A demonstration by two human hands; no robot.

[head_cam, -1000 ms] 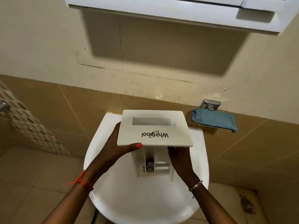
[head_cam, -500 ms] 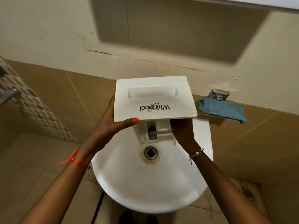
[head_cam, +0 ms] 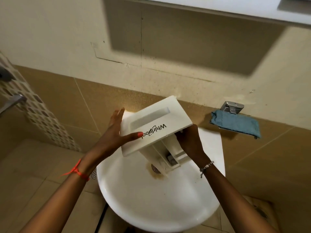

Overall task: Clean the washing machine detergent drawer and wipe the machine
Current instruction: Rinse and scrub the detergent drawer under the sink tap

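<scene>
The white wall-hung sink (head_cam: 151,207) fills the lower centre of the view. The detergent drawer (head_cam: 156,125) is held above its basin, clear of it, tilted, with the logo panel facing me and the compartment body sloping down toward the drain (head_cam: 154,169). The blue cloth (head_cam: 235,125) lies on a metal holder (head_cam: 232,106) on the wall to the right, well apart from the drawer.

My left hand (head_cam: 116,132) clamps the panel's left edge: thumb across the face, fingers straight along the back. My right hand (head_cam: 190,142) grips the drawer body just under the panel, fingers wrapped round its side. An orange band (head_cam: 79,170) sits on the left wrist, a bead bracelet (head_cam: 206,166) on the right.
</scene>
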